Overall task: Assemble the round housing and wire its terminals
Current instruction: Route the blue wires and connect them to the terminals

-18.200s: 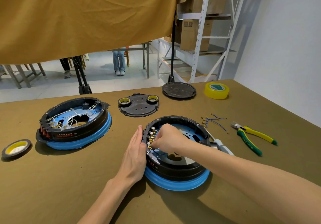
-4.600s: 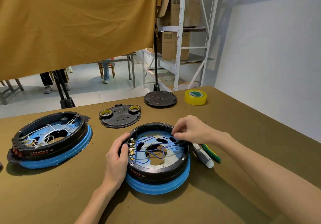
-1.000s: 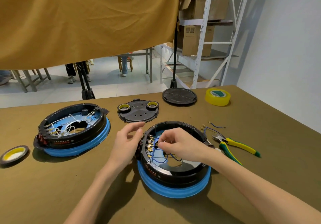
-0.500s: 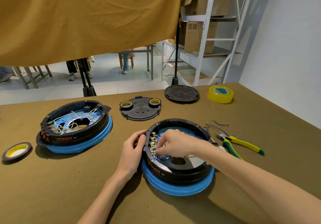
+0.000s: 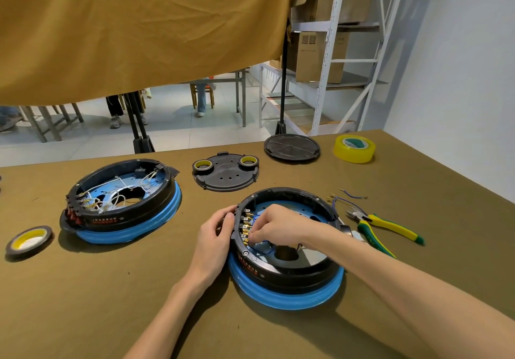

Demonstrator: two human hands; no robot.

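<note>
A round black housing [image 5: 289, 275] with a blue rim lies on the table in front of me. Brass terminals [image 5: 245, 229] line its left inner wall, and blue wires run from them. My left hand [image 5: 216, 240] grips the housing's left outer wall. My right hand [image 5: 276, 226] reaches inside, fingers curled, pinching a blue wire [image 5: 263, 243] at the terminals. Its fingertips are hidden behind the hand. Loose blue wires [image 5: 347, 195] lie to the right of the housing.
A second housing [image 5: 122, 202] with white wires sits at left. A black cover plate [image 5: 225, 174] carries two tape rolls; a black disc [image 5: 291, 147] and yellow tape [image 5: 354, 148] lie behind. Yellow-green pliers [image 5: 384, 226] at right, a tape roll [image 5: 29, 240] far left.
My left hand has dropped from above the rim and closed on the housing's left wall. My right hand stays at the terminals, shifted slightly lower along the row.
</note>
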